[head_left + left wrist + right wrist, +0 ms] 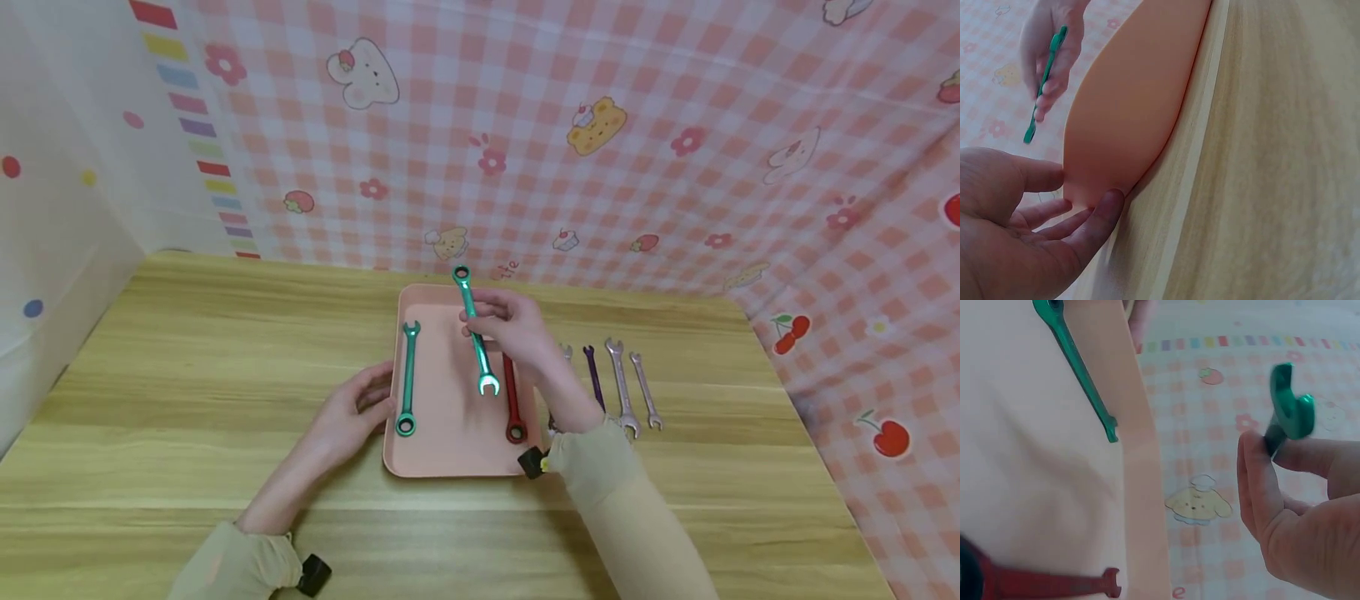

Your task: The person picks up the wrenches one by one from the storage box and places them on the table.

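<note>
My right hand (517, 329) pinches a green combination wrench (472, 317) by its shaft, over the pink tray (450, 462). The wrench's ring end points to the far side and its open jaw toward me. My left hand (352, 412) holds the tray's left side, its fingertips (1110, 203) at the outer wall and rim. Inside the tray, another green combination wrench (408, 375) lies along the left, ring end nearest me. A red combination wrench (514, 400) lies along the right, partly hidden by my right hand and forearm in the head view.
Right of the tray, a purple wrench (594, 375), a large silver wrench (621, 387) and a smaller silver wrench (647, 390) lie on the wooden table (187, 400). Another silver wrench (567, 352) is mostly behind my right forearm. A checked cloth (517, 192) hangs along the back.
</note>
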Demonstrator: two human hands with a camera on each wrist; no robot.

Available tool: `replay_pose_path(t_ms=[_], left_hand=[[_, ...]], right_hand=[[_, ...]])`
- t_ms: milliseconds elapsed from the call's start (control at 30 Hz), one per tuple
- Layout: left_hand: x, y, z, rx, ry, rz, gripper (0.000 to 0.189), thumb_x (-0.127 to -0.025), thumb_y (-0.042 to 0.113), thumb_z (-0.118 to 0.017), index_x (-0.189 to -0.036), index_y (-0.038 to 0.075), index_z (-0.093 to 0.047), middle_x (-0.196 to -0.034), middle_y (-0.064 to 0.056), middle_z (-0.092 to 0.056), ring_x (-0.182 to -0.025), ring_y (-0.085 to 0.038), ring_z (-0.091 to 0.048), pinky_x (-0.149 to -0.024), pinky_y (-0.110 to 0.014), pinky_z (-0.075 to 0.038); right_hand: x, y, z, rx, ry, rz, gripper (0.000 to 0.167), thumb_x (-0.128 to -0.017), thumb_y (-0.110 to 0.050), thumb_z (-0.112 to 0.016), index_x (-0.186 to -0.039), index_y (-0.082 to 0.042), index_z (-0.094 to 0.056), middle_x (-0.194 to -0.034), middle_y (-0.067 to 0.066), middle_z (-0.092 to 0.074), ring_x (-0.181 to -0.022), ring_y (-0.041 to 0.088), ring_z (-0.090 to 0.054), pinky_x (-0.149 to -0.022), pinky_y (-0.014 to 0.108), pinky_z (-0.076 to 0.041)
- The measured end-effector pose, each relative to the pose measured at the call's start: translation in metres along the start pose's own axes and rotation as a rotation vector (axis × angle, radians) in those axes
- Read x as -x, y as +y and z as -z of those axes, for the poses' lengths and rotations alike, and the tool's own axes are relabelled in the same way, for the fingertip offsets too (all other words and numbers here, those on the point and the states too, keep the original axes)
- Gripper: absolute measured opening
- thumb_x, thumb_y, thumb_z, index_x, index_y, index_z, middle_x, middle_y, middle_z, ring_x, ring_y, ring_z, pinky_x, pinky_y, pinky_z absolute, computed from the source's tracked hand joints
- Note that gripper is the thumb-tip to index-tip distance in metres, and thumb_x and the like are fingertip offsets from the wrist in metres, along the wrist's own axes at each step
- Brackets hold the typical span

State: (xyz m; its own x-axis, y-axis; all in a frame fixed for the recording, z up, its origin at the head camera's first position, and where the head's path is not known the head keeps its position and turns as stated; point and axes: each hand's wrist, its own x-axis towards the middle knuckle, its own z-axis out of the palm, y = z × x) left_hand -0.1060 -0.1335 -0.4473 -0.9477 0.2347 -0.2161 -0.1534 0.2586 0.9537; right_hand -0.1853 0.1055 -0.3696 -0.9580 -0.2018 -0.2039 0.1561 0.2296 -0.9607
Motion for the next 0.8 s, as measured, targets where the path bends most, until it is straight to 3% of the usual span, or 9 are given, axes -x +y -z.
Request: replay_pose_path(t_ms=[167, 267, 400, 800], left_hand=[[0.001, 0.001, 0.001, -0.001, 0.002, 0.009, 0.055, -0.108, 0.005, -0.052, -0.16, 0.0, -0.037, -0.158, -0.03, -0.049, -0.146, -0.045, -0.052, -0.101, -0.04, -0.064], [0.001, 0.001, 0.001, 0.002, 0.004, 0.008, 0.055, -0.108, 0.004, -0.052, -0.16, 0.0, -0.037, -0.157, -0.03, -0.049, -0.146, -0.045, -0.052, -0.1, -0.04, -0.064], [0.0, 0.0, -0.001, 0.003, 0.004, 0.003, 0.054, -0.108, 0.004, -0.052, -0.16, 0.0, -0.038, -0.157, -0.03, -0.05, -0.145, -0.045, -0.053, -0.1, -0.04, -0.064], [0.0, -0.002, 0.001, 0.008, 0.003, -0.003, 0.055, -0.108, 0.004, -0.052, -0.16, -0.001, -0.036, -0.157, -0.031, -0.049, -0.146, -0.045, -0.052, -0.102, -0.041, -0.063]], right_hand=[[0.018, 0.006, 0.015, -0.083, -0.016, 0.04, 0.054, -0.101, 0.001, -0.062, -0.154, -0.004, -0.05, -0.124, 0.016, -0.071, -0.09, 0.002, -0.073, -0.081, 0.023, -0.064], [0.027, 0.011, 0.022, -0.128, -0.006, 0.065, 0.056, -0.101, 0.001, -0.061, -0.155, -0.003, -0.048, -0.121, 0.01, -0.071, -0.093, 0.003, -0.074, -0.085, 0.022, -0.064], [0.038, 0.02, 0.028, -0.161, 0.031, 0.082, 0.056, -0.1, 0.003, -0.061, -0.154, 0.003, -0.047, -0.123, 0.012, -0.07, -0.094, 0.003, -0.076, -0.087, 0.022, -0.065], [0.048, 0.036, 0.042, -0.042, 0.085, 0.107, 0.052, -0.1, 0.005, -0.062, -0.15, 0.007, -0.05, -0.113, 0.002, -0.068, -0.09, -0.001, -0.072, -0.08, 0.017, -0.062]])
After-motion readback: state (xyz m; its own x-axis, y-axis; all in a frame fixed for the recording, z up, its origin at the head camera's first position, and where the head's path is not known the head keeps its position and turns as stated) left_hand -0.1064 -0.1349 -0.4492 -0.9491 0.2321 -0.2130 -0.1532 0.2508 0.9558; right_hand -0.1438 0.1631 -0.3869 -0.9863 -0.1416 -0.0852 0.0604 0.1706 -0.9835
